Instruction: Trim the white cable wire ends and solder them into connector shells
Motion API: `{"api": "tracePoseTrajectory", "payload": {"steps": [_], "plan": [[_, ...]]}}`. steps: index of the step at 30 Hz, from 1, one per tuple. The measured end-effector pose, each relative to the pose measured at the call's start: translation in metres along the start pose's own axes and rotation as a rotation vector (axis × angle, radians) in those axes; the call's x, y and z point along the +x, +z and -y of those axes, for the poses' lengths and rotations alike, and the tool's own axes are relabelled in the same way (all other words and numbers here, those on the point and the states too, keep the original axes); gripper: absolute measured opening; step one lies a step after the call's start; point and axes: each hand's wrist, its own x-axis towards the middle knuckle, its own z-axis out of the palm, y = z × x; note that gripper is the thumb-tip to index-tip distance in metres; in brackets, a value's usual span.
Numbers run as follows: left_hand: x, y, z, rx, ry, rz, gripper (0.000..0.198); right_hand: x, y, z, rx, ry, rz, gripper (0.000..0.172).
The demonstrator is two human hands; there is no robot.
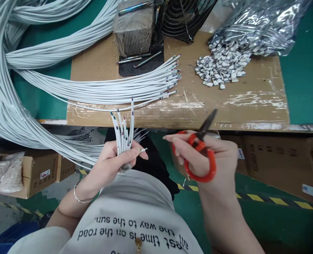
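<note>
Thick bundles of white cable (12, 102) sweep in from the left over a green workbench (304, 88) as a person holds scissors and wires, hands well apart.

A cardboard sheet (140, 118) covers part of the bench, a silvery bag (257, 24) at its far right. Just off the near edge, the right hand (223, 158) curls around the handles of the red scissors (200, 144), while the left hand (116, 157) is closed around white cable ends (123, 137). Small white pieces (222, 63) lie heaped beside the bag.
</note>
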Motion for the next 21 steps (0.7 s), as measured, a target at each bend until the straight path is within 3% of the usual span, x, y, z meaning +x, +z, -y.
{"api": "tracePoseTrajectory", "payload": {"steps": [5, 10, 14, 18, 21], "plan": [[0.0, 0.0, 0.001, 0.024, 0.009, 0.003, 0.023, 0.001, 0.017, 0.005, 0.005, -0.007, 0.24, 0.036], [0.0, 0.002, 0.005, 0.009, 0.008, 0.006, 0.02, 0.001, 0.031, 0.008, 0.052, 0.068, 0.388, 0.038], [0.0, 0.003, 0.004, -0.012, 0.021, 0.031, 0.019, 0.003, 0.033, 0.009, 0.112, 0.131, 0.359, 0.043], [0.0, 0.001, 0.001, -0.035, 0.021, 0.015, 0.021, 0.009, 0.026, 0.002, 0.207, 0.093, 0.209, 0.048], [0.0, 0.0, -0.001, -0.046, 0.006, 0.021, 0.023, 0.01, 0.021, -0.004, 0.164, 0.071, 0.152, 0.039]]}}
